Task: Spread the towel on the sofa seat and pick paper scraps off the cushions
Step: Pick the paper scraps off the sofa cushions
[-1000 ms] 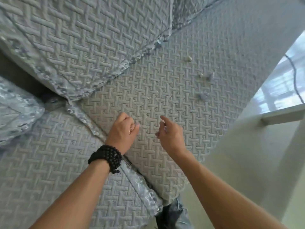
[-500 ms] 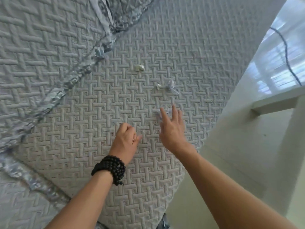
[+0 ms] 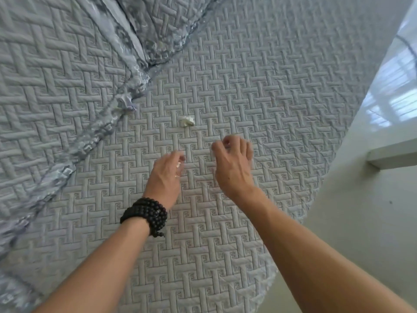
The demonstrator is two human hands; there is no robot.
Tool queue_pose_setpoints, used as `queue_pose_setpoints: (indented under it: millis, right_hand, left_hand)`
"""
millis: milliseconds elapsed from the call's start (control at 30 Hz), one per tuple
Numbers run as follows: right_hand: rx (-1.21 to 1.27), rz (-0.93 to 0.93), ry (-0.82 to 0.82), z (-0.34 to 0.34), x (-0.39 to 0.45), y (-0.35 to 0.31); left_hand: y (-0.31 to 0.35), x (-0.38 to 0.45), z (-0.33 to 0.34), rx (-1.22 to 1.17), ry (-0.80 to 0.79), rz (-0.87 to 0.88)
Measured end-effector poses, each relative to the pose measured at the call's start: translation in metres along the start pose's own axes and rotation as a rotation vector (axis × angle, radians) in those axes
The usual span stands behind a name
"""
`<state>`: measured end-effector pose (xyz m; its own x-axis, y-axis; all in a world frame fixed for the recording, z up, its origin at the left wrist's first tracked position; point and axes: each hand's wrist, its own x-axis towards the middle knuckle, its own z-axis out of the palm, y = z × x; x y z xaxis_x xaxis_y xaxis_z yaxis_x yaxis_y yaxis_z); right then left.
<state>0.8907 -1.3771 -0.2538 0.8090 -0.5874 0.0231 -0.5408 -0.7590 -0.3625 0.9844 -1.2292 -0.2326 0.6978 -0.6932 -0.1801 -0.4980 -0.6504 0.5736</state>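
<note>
A crumpled white paper scrap (image 3: 186, 121) lies on the grey quilted sofa seat cover (image 3: 248, 75). My left hand (image 3: 165, 175), with a black bead bracelet on its wrist, hovers just below that scrap, loosely closed with small white paper bits showing between its fingers. My right hand (image 3: 233, 164) is beside it to the right, fingers curled down onto the cushion and motion-blurred. The fingers hide the spot under them, so whether they pinch a scrap is unclear.
Quilted back cushions with shiny patterned trim (image 3: 126, 102) rise at the left and top. The seat's edge curves down the right side, next to a pale glossy floor (image 3: 361, 222) and a white ledge (image 3: 392, 154).
The view shifted along the seat toward the scraps. My right hand reached forward and curled its fingers over the scraps that lay beyond it. The left hand moved up alongside.
</note>
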Motion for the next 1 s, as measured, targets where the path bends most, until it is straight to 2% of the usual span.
queue_pose_setpoints:
  millis: [167, 200, 333, 433, 500, 567, 733, 800, 1000]
  right_hand:
    - [-0.023, -0.024, -0.278, 0.021, 0.031, 0.021]
    - [-0.026, -0.019, -0.294, 0.028, 0.027, 0.024]
    - [-0.041, 0.008, -0.109, 0.047, 0.009, 0.031]
    - [-0.050, -0.023, 0.024, 0.053, 0.005, 0.034]
    - [-0.057, -0.049, 0.053, 0.050, 0.006, 0.031]
    - [-0.037, -0.032, 0.036, 0.046, 0.009, 0.029]
    - [-0.003, 0.107, -0.174, 0.024, 0.015, 0.020]
    - [0.078, 0.178, -0.176, 0.002, 0.011, 0.014]
    - [0.348, 0.237, -0.094, -0.087, -0.008, -0.026]
  left_hand:
    - [0.004, 0.073, 0.001, 0.061, 0.032, 0.089]
    - [0.005, 0.087, 0.004, 0.104, 0.043, 0.096]
    - [0.000, 0.120, 0.032, 0.327, -0.034, 0.050]
    - [-0.005, 0.116, 0.045, 0.381, 0.059, 0.072]
    - [-0.012, 0.104, 0.047, 0.388, 0.082, 0.154]
    - [-0.018, 0.093, 0.045, 0.355, 0.036, 0.216]
    - [-0.008, 0.069, 0.027, 0.208, -0.108, 0.086]
    - [0.005, 0.055, 0.013, 0.147, -0.145, 0.065]
    - [0.071, -0.005, -0.047, 0.011, -0.090, 0.020]
